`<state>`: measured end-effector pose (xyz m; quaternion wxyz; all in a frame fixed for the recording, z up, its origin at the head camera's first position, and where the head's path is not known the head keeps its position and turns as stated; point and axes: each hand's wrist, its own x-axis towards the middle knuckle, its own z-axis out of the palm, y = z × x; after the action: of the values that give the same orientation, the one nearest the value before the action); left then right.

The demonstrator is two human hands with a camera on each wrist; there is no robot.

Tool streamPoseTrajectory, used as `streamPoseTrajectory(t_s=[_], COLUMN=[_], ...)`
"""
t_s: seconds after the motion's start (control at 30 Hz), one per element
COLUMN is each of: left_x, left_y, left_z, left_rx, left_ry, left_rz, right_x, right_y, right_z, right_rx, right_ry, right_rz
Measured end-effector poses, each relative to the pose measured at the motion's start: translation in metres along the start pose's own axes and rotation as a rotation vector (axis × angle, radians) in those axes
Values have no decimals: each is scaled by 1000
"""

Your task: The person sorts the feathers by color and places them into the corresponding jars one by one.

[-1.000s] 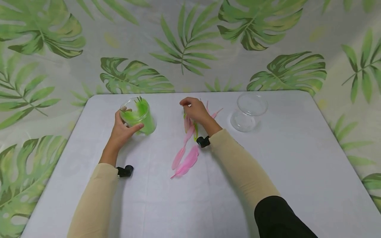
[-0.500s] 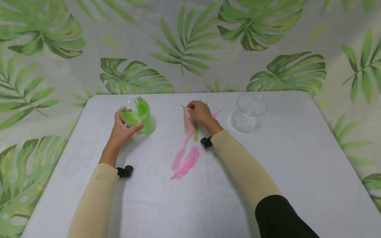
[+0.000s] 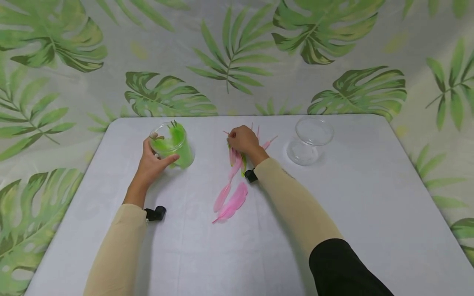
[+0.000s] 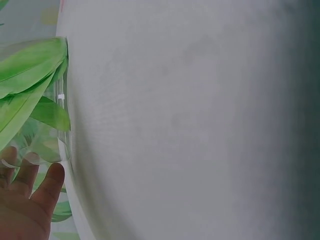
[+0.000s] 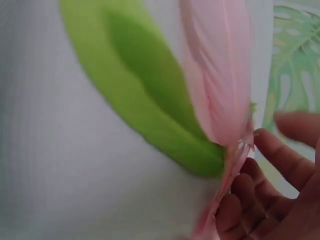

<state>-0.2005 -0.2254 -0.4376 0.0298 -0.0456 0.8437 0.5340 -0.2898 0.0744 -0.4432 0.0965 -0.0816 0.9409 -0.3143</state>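
My left hand (image 3: 152, 160) grips a clear jar (image 3: 189, 150), thumb on the near side and fingers behind. Inside it, green feathers (image 3: 177, 133) stand with some quill tips above the rim. The left wrist view shows these feathers (image 4: 32, 67) through the clear wall, with fingertips against it. My right hand (image 3: 242, 139) is over a loose pile of pink and green feathers. In the right wrist view its fingertips (image 5: 260, 137) are at the quill ends beside a pink feather (image 5: 220, 65) and a green feather (image 5: 150, 95), with the thumb apart from the fingers.
A second clear jar (image 3: 303, 154) stands at the right back of the white table (image 3: 370, 213). Two pink feathers (image 3: 234, 203) lie nearer, below the pile. A leaf-print cloth (image 3: 240, 98) hangs behind the table edge.
My right hand first drew back slightly to the right over the feather pile, then shifted left again to the quill ends. The left hand and its jar stay in place.
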Motion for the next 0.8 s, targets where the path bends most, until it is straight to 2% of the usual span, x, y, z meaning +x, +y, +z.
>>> streamPoseTrajectory(t_s=[0.13, 0.2, 0.3, 0.37, 0.43, 0.5, 0.8], left_x=[-2, -6, -5, -4, 0, 0, 0], left_y=[1, 9, 7, 8, 1, 4, 2], left_z=[-1, -1, 1, 1, 1, 2, 1], left_rx=[-15, -25, -32, -27, -26, -26, -10], left_ry=[-4, -12, -17, -18, -19, -24, -10], left_rz=[1, -4, -8, -15, -15, -19, -9], right_x=[-1, -2, -2, -1, 0, 1, 6], right_y=[-5, -6, -7, -6, -6, -6, -13], right_z=[4, 6, 8, 9, 9, 10, 15], right_rx=[-51, -92, -154, -174, -187, -195, -381], right_ry=[-2, 5, 8, 21, 38, 61, 77], right_rz=[17, 21, 33, 33, 35, 34, -2])
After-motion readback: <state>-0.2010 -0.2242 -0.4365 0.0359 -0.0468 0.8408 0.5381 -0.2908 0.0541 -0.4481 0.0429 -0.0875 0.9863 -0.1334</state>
